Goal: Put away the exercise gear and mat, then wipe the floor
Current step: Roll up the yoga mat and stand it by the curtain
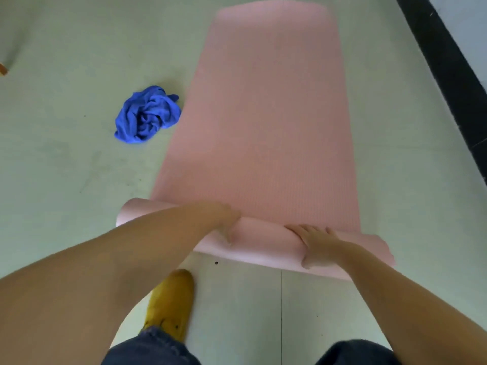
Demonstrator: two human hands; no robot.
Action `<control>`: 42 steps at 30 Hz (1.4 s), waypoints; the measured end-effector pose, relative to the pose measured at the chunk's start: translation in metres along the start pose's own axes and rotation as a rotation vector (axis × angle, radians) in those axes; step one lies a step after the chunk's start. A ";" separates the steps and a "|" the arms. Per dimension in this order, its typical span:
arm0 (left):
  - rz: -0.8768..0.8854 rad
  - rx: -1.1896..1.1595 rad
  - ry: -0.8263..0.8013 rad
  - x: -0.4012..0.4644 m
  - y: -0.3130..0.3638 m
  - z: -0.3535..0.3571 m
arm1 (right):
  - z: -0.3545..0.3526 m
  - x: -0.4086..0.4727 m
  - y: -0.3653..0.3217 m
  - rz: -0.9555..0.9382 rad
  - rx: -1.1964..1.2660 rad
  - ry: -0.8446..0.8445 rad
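A long pink exercise mat [266,114] lies flat on the pale floor and stretches away from me. Its near end is curled into a low roll [263,245] across the view. My left hand [224,219] presses on the roll near its middle, fingers bent over the top and thumb down its near side. My right hand [313,242] lies on the roll further right, fingers spread over it and thumb on the near side. A crumpled blue cloth [147,114] sits on the floor just left of the mat.
A black skirting strip [448,75] runs along the wall at the right. My yellow shoe [170,304] stands on the floor just behind the roll, with dark trouser legs below. A small brown object [3,69] shows at the far left edge.
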State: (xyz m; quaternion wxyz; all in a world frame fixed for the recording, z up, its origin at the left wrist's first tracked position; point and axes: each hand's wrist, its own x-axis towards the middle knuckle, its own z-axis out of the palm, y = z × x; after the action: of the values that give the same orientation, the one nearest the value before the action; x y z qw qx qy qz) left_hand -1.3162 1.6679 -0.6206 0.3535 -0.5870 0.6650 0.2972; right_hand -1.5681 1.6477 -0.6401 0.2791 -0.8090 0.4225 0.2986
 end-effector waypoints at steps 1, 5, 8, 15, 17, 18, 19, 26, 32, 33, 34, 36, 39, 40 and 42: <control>0.043 0.099 0.038 -0.001 0.006 -0.005 | -0.008 0.006 0.001 0.016 0.059 -0.007; 0.234 0.314 0.219 -0.009 0.035 0.011 | -0.029 0.029 0.005 0.101 0.290 -0.011; 0.166 0.255 0.261 -0.007 0.027 0.035 | -0.037 0.038 0.007 0.132 0.360 -0.007; 0.129 0.152 0.226 0.036 0.011 0.001 | -0.031 0.042 -0.008 0.150 0.150 0.380; 0.127 0.106 0.202 0.040 0.006 -0.010 | -0.011 0.032 -0.024 0.078 0.075 0.675; 0.131 0.079 0.184 0.042 0.004 -0.015 | 0.005 0.027 -0.031 0.034 0.026 0.739; 0.142 0.051 0.167 0.043 0.001 -0.018 | 0.021 0.024 -0.036 -0.007 -0.049 0.760; 0.272 -0.170 0.103 0.054 -0.018 -0.043 | 0.028 0.034 -0.027 0.011 -0.296 0.515; 0.201 -0.145 0.168 0.055 -0.025 -0.046 | 0.001 0.055 -0.024 0.068 -0.255 0.489; 0.192 -0.109 0.207 0.051 -0.030 -0.043 | -0.009 0.057 -0.022 0.053 -0.249 0.484; 0.174 -0.056 0.263 0.047 -0.036 -0.037 | -0.018 0.059 -0.018 0.023 -0.238 0.477; 0.102 0.075 0.438 0.043 -0.047 -0.017 | -0.041 0.064 -0.009 0.003 -0.194 0.384; -0.006 0.152 0.636 0.044 -0.051 0.012 | -0.066 0.071 -0.007 0.024 -0.148 0.253; -0.024 0.166 0.667 0.046 -0.050 0.015 | -0.068 0.072 -0.011 0.038 -0.148 0.229; -0.035 0.208 0.661 0.045 -0.048 0.011 | -0.062 0.073 -0.018 0.071 -0.208 0.244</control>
State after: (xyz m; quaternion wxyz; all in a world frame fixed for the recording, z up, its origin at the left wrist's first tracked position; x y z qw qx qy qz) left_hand -1.2704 1.6445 -0.6626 0.1819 -0.6238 0.7600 0.0154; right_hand -1.5041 1.5749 -0.6477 0.1299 -0.8483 0.4484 0.2497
